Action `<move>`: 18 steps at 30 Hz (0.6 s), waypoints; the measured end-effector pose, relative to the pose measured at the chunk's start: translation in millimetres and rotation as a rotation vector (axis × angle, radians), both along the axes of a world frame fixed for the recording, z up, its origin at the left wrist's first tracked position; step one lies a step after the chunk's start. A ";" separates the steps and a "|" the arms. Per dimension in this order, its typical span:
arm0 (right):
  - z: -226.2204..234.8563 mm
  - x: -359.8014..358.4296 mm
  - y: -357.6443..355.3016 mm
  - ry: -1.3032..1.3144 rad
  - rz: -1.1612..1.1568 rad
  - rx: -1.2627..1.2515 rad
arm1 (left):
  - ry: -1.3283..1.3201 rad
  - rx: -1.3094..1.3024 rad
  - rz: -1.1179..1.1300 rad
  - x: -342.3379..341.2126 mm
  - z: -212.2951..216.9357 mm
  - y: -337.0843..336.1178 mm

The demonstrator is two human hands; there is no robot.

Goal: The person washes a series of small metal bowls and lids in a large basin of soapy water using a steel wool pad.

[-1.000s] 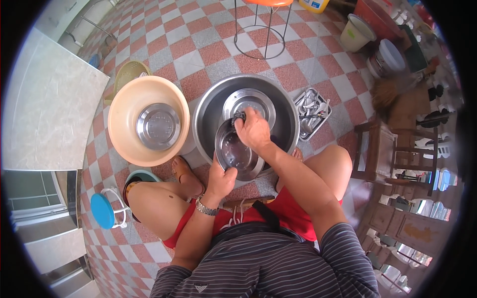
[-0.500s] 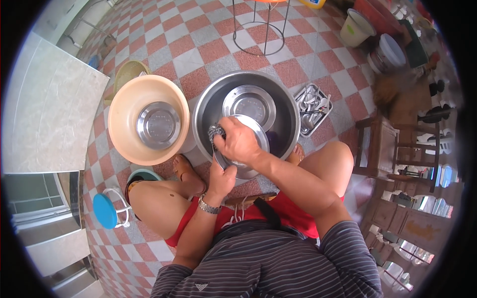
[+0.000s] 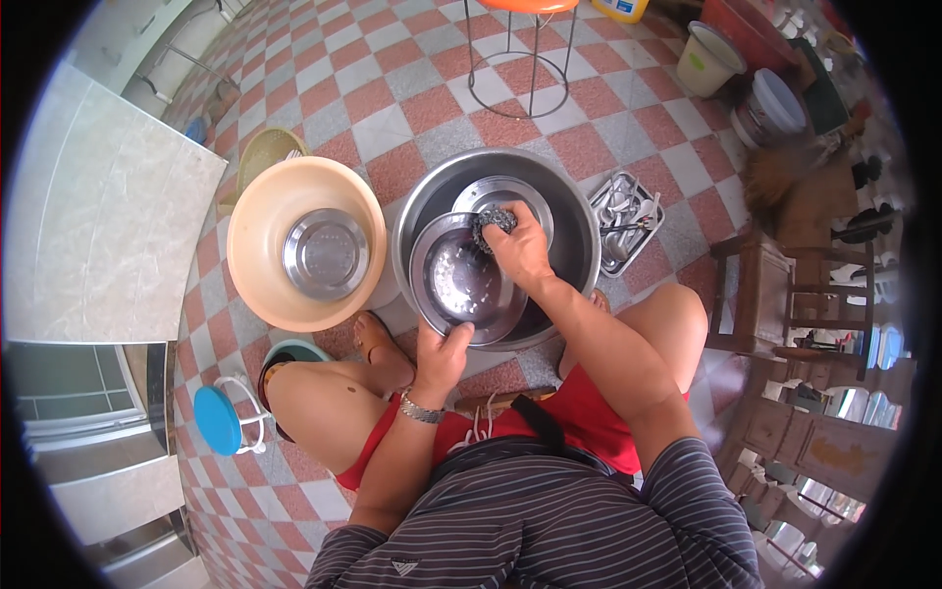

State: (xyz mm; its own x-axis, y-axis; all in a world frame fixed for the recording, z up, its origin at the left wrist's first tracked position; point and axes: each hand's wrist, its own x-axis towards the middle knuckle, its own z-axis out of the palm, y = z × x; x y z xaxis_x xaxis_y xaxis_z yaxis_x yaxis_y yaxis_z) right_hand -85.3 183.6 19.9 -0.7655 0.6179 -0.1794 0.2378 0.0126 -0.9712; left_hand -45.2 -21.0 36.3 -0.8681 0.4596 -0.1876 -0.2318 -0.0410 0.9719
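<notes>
My left hand (image 3: 444,355) grips the near rim of a shiny metal plate (image 3: 456,280), thumb on top. The plate is tilted over a large grey metal basin (image 3: 579,294), its inner face showing wet white spots. A dark steel-wool scrubber (image 3: 494,226) is in my right hand (image 3: 522,250), pressed against the plate's far right rim. Behind it, another metal plate (image 3: 525,188) lies in the basin, partly hidden by the held plate and my right hand.
Left of the basin stands a peach plastic tub (image 3: 245,245) holding a metal plate (image 3: 327,257). A metal tray (image 3: 616,267) of spoons and other cutlery lies at the right. An orange stool (image 3: 520,6) stands ahead; a wooden chair (image 3: 756,304) is at the right.
My right hand with the scrubber has moved from the plate's left edge to its far right rim. The plate has turned so its inner face shows. The view has shifted slightly.
</notes>
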 end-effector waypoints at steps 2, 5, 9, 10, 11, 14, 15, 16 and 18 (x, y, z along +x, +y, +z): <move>0.8 -2.2 9.3 0.050 0.060 0.006 | -0.135 0.160 0.027 -3.1 7.0 0.6; 7.5 0.8 14.6 0.145 0.158 0.046 | -0.465 0.462 0.084 -15.4 24.8 -0.6; 27.0 9.6 5.1 0.126 0.398 0.097 | -0.587 0.386 -0.029 -23.1 17.3 -14.3; 27.7 10.5 3.7 0.205 0.428 0.306 | -0.548 0.290 -0.061 -21.8 16.3 -15.3; 29.1 11.6 1.7 0.284 0.455 0.516 | -0.509 0.195 -0.094 -21.2 14.8 -15.4; 24.1 17.6 -27.9 0.345 0.506 0.631 | -0.479 0.252 -0.110 -17.6 -3.0 -13.6; 23.7 20.7 -39.4 0.395 0.552 0.627 | -0.452 0.240 -0.104 -15.1 -8.0 -13.1; 31.2 23.5 -50.3 0.436 0.617 0.628 | -0.450 0.178 -0.048 -11.8 -8.0 -14.2; 44.7 25.2 -54.7 0.513 0.650 0.687 | -0.384 0.193 -0.049 -9.6 -8.1 -10.9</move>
